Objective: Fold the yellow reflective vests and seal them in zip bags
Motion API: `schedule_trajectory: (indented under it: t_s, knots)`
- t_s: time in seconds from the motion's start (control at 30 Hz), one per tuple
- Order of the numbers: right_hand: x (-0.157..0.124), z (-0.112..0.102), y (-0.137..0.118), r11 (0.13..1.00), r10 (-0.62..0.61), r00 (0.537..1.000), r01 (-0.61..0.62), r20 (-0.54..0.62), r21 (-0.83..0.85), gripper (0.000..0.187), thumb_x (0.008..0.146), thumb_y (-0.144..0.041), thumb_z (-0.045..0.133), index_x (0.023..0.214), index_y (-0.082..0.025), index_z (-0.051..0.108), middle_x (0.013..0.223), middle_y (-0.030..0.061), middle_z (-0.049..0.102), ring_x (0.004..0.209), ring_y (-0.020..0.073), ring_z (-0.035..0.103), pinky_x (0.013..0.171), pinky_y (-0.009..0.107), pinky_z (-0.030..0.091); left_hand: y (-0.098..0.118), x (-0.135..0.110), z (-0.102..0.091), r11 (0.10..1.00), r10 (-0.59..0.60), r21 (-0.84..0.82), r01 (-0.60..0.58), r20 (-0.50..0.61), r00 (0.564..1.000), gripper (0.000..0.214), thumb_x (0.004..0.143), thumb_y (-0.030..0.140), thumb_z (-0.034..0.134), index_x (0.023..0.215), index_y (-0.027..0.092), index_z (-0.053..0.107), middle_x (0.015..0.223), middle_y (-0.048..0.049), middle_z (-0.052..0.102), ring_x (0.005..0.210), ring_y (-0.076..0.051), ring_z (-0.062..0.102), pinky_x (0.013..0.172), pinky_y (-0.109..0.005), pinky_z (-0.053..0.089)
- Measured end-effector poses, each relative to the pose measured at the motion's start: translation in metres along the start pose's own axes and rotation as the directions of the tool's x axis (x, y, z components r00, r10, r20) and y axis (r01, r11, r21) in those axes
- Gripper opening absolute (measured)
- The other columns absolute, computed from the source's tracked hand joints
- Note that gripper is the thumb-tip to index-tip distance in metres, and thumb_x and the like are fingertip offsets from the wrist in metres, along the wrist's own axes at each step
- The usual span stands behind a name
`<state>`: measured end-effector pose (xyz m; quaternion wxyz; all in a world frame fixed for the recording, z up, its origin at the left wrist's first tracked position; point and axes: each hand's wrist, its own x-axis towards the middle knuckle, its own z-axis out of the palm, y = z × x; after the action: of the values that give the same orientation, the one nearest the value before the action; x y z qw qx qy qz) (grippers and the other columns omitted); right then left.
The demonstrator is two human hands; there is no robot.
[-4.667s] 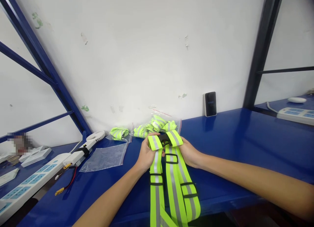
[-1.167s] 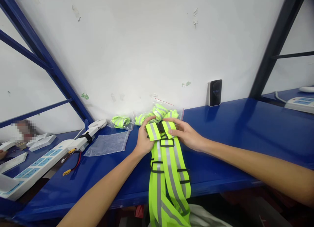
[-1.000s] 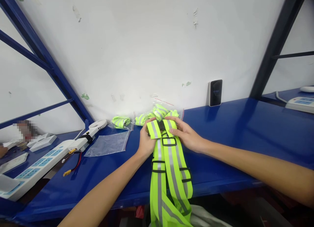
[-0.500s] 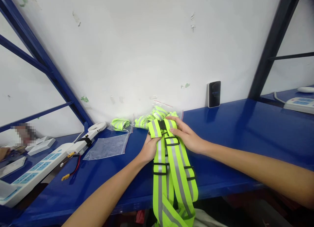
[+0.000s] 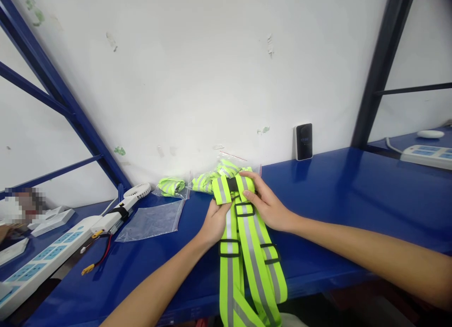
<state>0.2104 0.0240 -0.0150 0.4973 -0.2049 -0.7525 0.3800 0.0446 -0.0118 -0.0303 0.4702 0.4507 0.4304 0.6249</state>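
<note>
A neon yellow-green reflective vest (image 5: 251,242) made of elastic straps with grey stripes and black buckles hangs from both hands over the table's front edge. My left hand (image 5: 214,222) grips its upper left part from below, fingers partly hidden behind the straps. My right hand (image 5: 265,202) pinches the top right part near a black patch, thumb in front and fingers behind. Just beyond the hands lie more reflective straps in a clear bag (image 5: 205,180). Another bagged bundle (image 5: 171,186) sits to their left, and a flat clear zip bag (image 5: 151,221) lies before it.
On the blue table (image 5: 339,200), a black-faced device (image 5: 303,141) leans near the wall. At left are a white power strip (image 5: 45,251), a small fan (image 5: 137,190) and a red-black cable with yellow connectors (image 5: 102,254). Blue shelf posts (image 5: 70,110) rise at the sides.
The view has shifted slightly, so the background sits a little lower and left. Both hands keep their hold on the vest, which has hardly moved.
</note>
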Motion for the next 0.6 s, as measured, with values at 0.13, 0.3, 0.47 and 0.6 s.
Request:
schedule_trajectory:
  t_s: [0.13,0.3,0.47,0.6]
  knots:
    - [0.001,0.002,0.002,1.0,0.003,1.0,-0.003,-0.029,-0.007,0.038,0.098,-0.036,0.043,0.135,-0.028,0.038,0.138,0.0069,0.047,0.127,0.0246,0.046,0.11,0.044,0.035,0.001,-0.002,-0.007,0.993,-0.109,-0.043,0.109,-0.021,0.994,0.032,0.067,0.027,0.069,0.098,0.017,0.07,0.096,-0.0053,0.075,0.101,-0.032,0.067,0.089,-0.044,0.052]
    - [0.001,0.001,0.004,1.0,-0.017,0.998,0.015,-0.068,-0.024,0.038,0.099,-0.034,0.042,0.136,-0.029,0.037,0.14,0.0061,0.046,0.132,0.0234,0.042,0.114,0.043,0.031,-0.001,0.004,-0.009,0.998,0.002,0.064,-0.007,0.082,0.997,0.033,0.076,0.034,0.071,0.105,0.018,0.069,0.111,-0.0072,0.072,0.114,-0.031,0.062,0.1,-0.042,0.046]
    - [0.002,-0.002,0.003,0.995,-0.059,0.996,0.053,-0.066,-0.082,0.038,0.099,-0.032,0.04,0.137,-0.028,0.037,0.14,0.0065,0.046,0.134,0.0226,0.041,0.114,0.042,0.031,0.0,0.009,-0.007,0.995,0.076,0.041,-0.09,0.262,0.962,0.043,0.078,0.04,0.073,0.112,0.015,0.066,0.117,-0.0116,0.07,0.114,-0.03,0.062,0.102,-0.042,0.046]
    - [0.003,-0.004,0.002,0.985,-0.101,0.993,0.091,-0.059,-0.146,0.038,0.099,-0.031,0.04,0.136,-0.027,0.038,0.14,0.0078,0.047,0.134,0.0231,0.04,0.114,0.042,0.029,0.005,0.01,-0.007,0.998,0.04,0.043,-0.052,0.258,0.965,0.044,0.073,0.04,0.078,0.107,0.013,0.067,0.108,-0.0128,0.074,0.099,-0.03,0.069,0.09,-0.042,0.053]
